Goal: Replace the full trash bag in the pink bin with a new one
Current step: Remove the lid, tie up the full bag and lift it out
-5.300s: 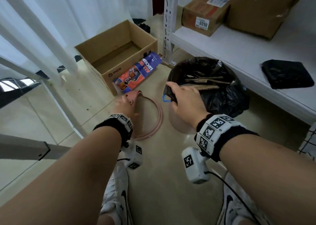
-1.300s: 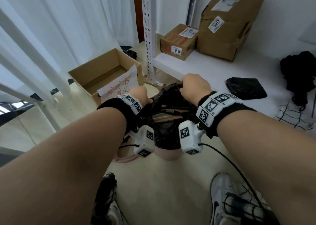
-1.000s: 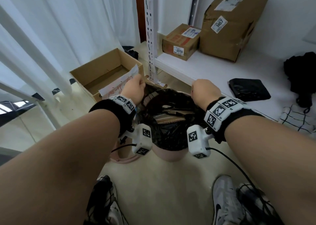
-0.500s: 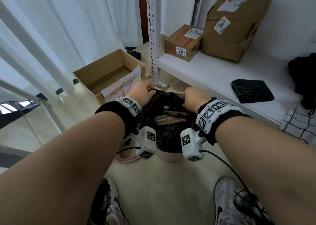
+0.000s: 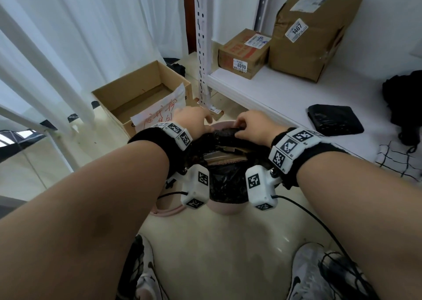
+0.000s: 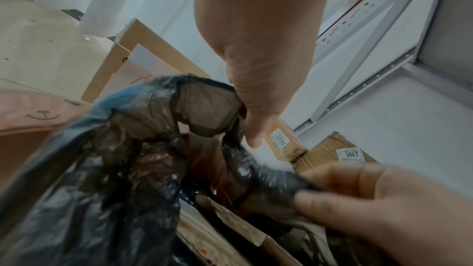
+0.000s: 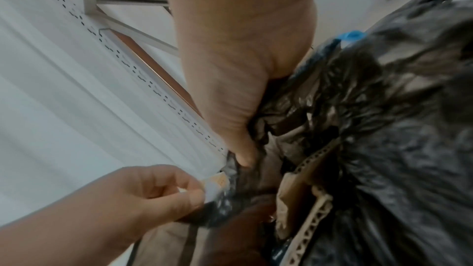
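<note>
The pink bin (image 5: 225,208) stands on the floor between my forearms, its far rim (image 5: 222,124) bare. A full black trash bag (image 5: 226,183) sits in it, with cardboard scraps (image 5: 225,157) showing in its mouth. My left hand (image 5: 201,119) grips the gathered bag edge (image 6: 204,112) at the far left. My right hand (image 5: 239,126) pinches the bag's edge just beside it. In the right wrist view the right hand (image 7: 245,149) clutches bunched black plastic (image 7: 384,149), and a blue drawstring (image 7: 353,34) shows in the hem.
A pink ring (image 5: 169,210) lies on the floor left of the bin. Behind it is an open cardboard box (image 5: 141,94) with a written sheet. The white shelf (image 5: 285,94) at right carries two parcels and a flat black folded pack (image 5: 334,121). My shoes are below.
A second ago my hands held the bag's mouth stretched wide apart. They have since come together at the far side, bunching the edge, and the bin's far pink rim now shows.
</note>
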